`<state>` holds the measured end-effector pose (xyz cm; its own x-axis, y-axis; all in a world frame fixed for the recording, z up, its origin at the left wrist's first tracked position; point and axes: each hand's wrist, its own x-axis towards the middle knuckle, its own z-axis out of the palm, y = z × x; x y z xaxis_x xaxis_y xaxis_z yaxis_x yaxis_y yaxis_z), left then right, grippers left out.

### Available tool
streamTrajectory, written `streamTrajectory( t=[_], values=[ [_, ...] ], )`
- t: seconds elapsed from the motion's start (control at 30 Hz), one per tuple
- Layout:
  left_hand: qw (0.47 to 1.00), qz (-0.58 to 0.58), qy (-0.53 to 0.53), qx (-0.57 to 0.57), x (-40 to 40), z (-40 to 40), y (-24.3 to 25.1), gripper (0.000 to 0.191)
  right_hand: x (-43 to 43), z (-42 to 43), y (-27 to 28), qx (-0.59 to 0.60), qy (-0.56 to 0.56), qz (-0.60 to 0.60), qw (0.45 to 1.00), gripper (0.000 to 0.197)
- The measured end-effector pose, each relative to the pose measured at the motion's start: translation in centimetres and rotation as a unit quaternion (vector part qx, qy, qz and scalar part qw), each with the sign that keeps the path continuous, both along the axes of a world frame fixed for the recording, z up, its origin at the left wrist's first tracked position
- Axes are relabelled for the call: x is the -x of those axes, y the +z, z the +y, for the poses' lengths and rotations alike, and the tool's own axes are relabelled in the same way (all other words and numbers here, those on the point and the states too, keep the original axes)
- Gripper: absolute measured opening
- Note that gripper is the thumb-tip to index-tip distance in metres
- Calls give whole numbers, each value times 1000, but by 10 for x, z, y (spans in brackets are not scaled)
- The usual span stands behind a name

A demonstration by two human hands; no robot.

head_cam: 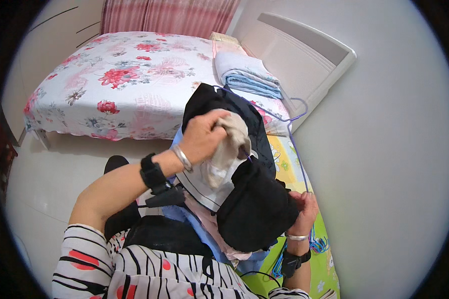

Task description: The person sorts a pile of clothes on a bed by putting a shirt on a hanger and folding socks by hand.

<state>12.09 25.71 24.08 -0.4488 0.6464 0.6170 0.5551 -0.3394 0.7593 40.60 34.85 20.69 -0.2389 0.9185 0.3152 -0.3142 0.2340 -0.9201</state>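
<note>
My left hand point(204, 136) pinches a beige piece of cloth point(230, 145), perhaps a sock, bunched under the fingers. A purple wire hanger point(291, 120) extends across the pile, its hook toward the headboard. Near its lower right corner, my right hand point(306, 209) grips the wire. A black cloth item point(258, 209) hangs beside that hand, and a short stretch of purple wire shows at its upper edge. Beneath lie a black garment point(260, 138), a white garment with a dark line point(198, 187) and pink cloth point(200, 207). The right fingertips are partly hidden.
A bed with a floral sheet point(134, 74) stands ahead, with a folded quilt point(247, 73) near its headboard point(295, 48). On the right runs a grey wall point(381, 149). Colored cords point(318, 244) lie on a green patterned cover point(321, 269) by my right wrist.
</note>
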Motion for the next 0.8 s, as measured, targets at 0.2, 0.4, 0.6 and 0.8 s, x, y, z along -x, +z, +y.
streamTrajectory(
  t=[0.2,0.4,0.6,0.8],
  values=[
    [978,-210,-13,-10,38,-38,17,27,-6,41,-106,14,-24,-191,981,15],
    [951,-306,-16,49,36,-55,-8,21,12,18,-131,72,7,-269,960,24],
    [981,-173,-74,-43,-6,-55,23,21,-5,14,-112,-50,-19,-335,941,31],
    [982,131,-74,113,-41,-27,-20,28,-45,27,-102,22,-31,-291,956,25]
  ],
)
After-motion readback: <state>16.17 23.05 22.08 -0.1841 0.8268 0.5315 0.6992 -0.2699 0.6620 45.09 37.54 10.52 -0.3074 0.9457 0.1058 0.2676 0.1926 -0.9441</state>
